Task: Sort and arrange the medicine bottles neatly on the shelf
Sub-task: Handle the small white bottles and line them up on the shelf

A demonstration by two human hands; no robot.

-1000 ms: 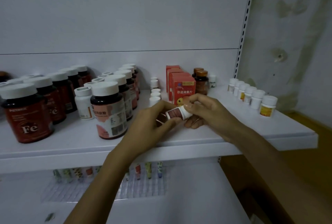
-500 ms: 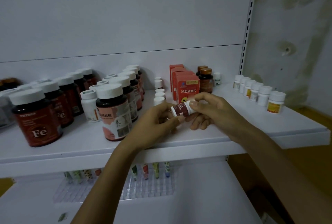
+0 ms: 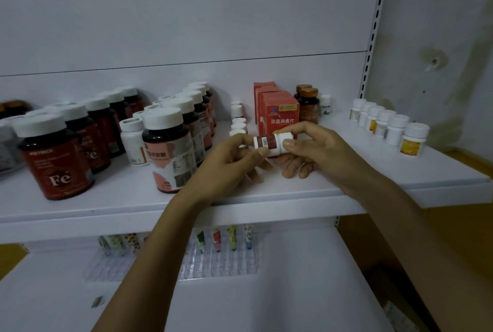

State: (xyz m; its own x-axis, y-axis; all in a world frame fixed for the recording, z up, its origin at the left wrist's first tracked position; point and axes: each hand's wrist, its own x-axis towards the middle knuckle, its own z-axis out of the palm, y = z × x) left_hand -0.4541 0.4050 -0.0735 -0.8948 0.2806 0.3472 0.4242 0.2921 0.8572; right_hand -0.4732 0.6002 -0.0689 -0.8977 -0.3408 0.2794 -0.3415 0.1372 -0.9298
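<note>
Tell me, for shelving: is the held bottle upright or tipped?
Tipped: the bottle lies sideways, cap rightward, pinched between left hand and right hand.

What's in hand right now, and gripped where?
A small red-labelled bottle, held sideways by both hands: the left hand pinches its base end, the right hand its cap end.

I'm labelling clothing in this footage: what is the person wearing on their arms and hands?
No clothing shows. The left forearm and right forearm are bare to the frame's edge, no sleeve in view. The left hand and right hand show no glove, ring, watch or bracelet in this dim light.
</note>
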